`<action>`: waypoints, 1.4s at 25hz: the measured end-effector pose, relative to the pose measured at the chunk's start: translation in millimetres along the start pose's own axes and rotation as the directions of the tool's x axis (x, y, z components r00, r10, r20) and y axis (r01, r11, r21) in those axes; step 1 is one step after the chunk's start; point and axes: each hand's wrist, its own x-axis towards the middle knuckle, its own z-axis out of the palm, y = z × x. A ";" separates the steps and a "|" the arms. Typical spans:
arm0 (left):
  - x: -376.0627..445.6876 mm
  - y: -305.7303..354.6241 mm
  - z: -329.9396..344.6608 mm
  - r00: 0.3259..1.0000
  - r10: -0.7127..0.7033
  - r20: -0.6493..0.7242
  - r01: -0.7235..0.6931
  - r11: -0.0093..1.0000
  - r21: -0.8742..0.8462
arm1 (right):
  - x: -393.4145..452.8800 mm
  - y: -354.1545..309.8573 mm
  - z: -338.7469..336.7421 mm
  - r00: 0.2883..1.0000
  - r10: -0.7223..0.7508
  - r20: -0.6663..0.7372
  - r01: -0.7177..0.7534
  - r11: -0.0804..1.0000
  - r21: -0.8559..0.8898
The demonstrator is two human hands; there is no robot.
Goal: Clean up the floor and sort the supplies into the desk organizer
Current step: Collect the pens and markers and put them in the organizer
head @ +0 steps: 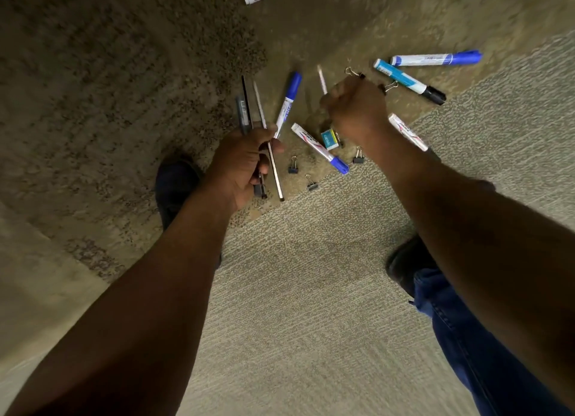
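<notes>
- Left hand (245, 159) clasps a bundle of pens (249, 104), tips jutting past the fist
- Right hand (354, 107) fisted around one white pencil (322, 79), above markers (320, 148) scattered on the carpet (311, 291)

Carpet floor (311, 291) bears scattered markers (320, 148), binder clips (293, 166), eraser (329, 139).

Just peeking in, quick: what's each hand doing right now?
Left hand: closed around a bundle of pens and pencils.
Right hand: closed on a thin pencil.
</notes>
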 end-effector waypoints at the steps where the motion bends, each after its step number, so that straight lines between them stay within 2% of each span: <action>1: -0.5 1.6 4.4 1.000 -0.001 0.007 0.001 1.000 -0.006 | -19.2 -3.4 -0.6 0.996 0.038 0.086 -0.056 0.975 0.214; 2: -1.6 3.0 9.4 1.000 -0.001 0.019 0.001 1.000 0.001 | -39.7 -6.3 -1.1 0.985 0.027 0.168 -0.086 0.931 0.355; 4: -6.2 4.1 19.4 0.999 -0.008 0.051 0.007 1.000 0.016 | -74.9 -7.3 -0.4 0.963 -0.018 0.269 -0.108 0.890 0.443; 9: -50.7 13.4 23.9 0.993 0.004 0.120 -0.010 0.999 0.050 | -129.2 -18.9 -11.6 0.952 -0.021 0.304 -0.125 0.883 0.453; 14: -148.0 37.7 22.8 0.998 -0.010 0.064 0.008 0.999 0.040 | -203.7 -47.6 -61.6 0.935 -0.042 0.351 -0.166 0.824 0.541; 17: -197.8 39.2 29.5 0.990 -0.060 0.127 0.057 0.998 0.024 | -240.6 -59.3 -85.0 0.940 -0.045 0.339 -0.147 0.842 0.519; 20: -218.9 37.2 27.4 0.994 -0.039 0.097 0.034 0.998 0.050 | -248.4 -54.3 -104.2 0.891 -0.062 0.449 -0.197 0.838 0.508; 21: -218.7 37.0 25.1 0.998 -0.010 0.063 0.005 0.997 0.072 | -239.8 -46.7 -106.1 0.910 -0.040 0.413 -0.166 0.877 0.450; 22: -214.3 38.0 22.7 0.999 0.018 0.035 -0.021 0.996 0.088 | -224.3 -37.4 -105.0 0.952 -0.017 0.307 -0.090 0.939 0.332; 23: -206.5 38.6 19.9 0.999 0.041 0.013 -0.042 0.994 0.099 | -204.9 -25.7 -99.3 0.984 -0.036 0.173 0.009 0.988 0.152; 24: -195.6 40.3 17.2 0.998 0.060 0.003 -0.060 0.992 0.108 | -183.9 -15.9 -92.5 0.992 -0.096 0.080 0.101 0.993 -0.058; 26: -167.0 45.7 14.2 0.997 0.074 0.002 -0.073 0.990 0.120 | -142.6 3.3 -70.5 0.981 -0.167 0.100 0.193 0.902 -0.385; 27: -150.5 49.0 11.9 0.997 0.074 -0.003 -0.073 0.991 0.112 | -122.0 12.3 -56.2 0.974 -0.178 0.142 0.224 0.857 -0.464; 29: -115.3 49.4 1.8 0.996 0.086 -0.005 -0.085 0.995 0.056 | -87.8 28.2 -24.2 0.957 -0.218 0.194 0.288 0.808 -0.515; 32: -81.0 39.4 -6.5 0.990 0.131 0.045 -0.130 0.991 -0.028 | -56.8 45.2 8.5 0.928 -0.317 0.196 0.372 0.758 -0.536; 35: -74.1 19.6 -7.6 0.986 0.099 0.131 -0.078 0.984 -0.158 | -41.8 57.2 24.6 0.915 -0.352 0.197 0.395 0.680 -0.618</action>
